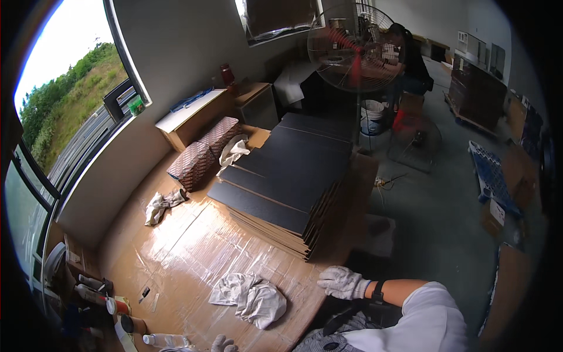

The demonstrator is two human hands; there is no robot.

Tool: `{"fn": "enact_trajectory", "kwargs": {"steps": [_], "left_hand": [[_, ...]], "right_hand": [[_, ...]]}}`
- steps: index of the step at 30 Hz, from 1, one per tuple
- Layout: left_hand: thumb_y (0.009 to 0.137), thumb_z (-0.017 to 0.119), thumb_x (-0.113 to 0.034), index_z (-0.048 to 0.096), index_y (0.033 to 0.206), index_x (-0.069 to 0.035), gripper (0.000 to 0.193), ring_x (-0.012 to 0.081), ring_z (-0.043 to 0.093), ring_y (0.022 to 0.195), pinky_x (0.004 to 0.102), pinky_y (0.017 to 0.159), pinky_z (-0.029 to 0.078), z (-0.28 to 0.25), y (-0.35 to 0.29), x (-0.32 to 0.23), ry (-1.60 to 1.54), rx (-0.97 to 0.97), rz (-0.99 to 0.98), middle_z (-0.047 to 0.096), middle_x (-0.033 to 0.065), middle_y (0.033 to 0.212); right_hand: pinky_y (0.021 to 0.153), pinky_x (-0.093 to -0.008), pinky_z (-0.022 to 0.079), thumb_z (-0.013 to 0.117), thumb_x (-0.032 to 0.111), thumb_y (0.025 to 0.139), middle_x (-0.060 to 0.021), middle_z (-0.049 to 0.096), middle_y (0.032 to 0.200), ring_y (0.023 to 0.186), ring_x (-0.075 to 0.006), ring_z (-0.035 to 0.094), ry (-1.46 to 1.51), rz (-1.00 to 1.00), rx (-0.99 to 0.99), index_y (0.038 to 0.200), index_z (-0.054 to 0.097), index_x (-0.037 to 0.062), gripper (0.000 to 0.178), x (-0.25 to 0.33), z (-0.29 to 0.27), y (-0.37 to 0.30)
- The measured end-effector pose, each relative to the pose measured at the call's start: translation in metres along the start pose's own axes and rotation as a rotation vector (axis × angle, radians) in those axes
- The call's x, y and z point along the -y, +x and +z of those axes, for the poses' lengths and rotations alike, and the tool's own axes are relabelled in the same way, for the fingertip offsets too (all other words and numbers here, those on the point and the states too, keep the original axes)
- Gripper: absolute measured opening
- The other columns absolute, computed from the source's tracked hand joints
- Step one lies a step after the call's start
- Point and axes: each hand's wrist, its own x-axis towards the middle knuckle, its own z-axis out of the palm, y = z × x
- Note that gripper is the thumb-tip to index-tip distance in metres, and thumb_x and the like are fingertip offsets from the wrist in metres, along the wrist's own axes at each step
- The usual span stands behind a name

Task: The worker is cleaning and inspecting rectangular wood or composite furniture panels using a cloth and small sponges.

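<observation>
My right hand, in a pale knitted work glove, rests at the right edge of the table, its fingers loosely bent with nothing visible in them. Only the gloved fingertips of my left hand show at the lower edge, slightly apart; the rest is out of view. Between the hands lies a crumpled white cloth, touched by neither. Beyond my right hand stands a stack of dark-faced boards with brown edges, its layers unevenly aligned.
Left of the boards lie a second rag and wrapped bundles. Bottles, including a clear one, crowd the near-left corner. A large fan stands behind the boards; another person is beyond it. A blue pallet lies right.
</observation>
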Motion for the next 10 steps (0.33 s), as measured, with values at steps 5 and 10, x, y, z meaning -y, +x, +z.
{"fn": "enact_trajectory", "kwargs": {"steps": [5, 10], "left_hand": [[0.095, 0.061, -0.012, 0.048, 0.137, -0.001, 0.045, 0.0206, 0.061, 0.103, 0.0335, 0.089, 0.053, 0.009, 0.009, -0.061, 0.135, 0.047, -0.019, 0.060, 0.0146, 0.120], [0.097, 0.059, -0.016, 0.051, 0.134, -0.002, 0.040, 0.0238, 0.060, 0.106, 0.0374, 0.095, 0.050, 0.013, 0.038, -0.054, 0.197, 0.194, -0.076, 0.061, 0.0157, 0.119]], "right_hand": [[0.092, -0.0474, 0.048, 0.053, 0.042, 0.090, -0.0152, 0.068, 0.109, 0.107, -0.0366, 0.061, 0.107, 1.162, 0.261, 0.099, 0.072, 0.0075, 0.041, -0.068, 0.021, -0.121], [0.077, -0.0432, 0.053, 0.072, 0.038, 0.083, -0.0081, 0.072, 0.097, 0.084, -0.0214, 0.068, 0.649, 1.482, 0.977, 0.108, 0.073, 0.0152, 0.034, 0.011, 0.048, -0.246]]}}
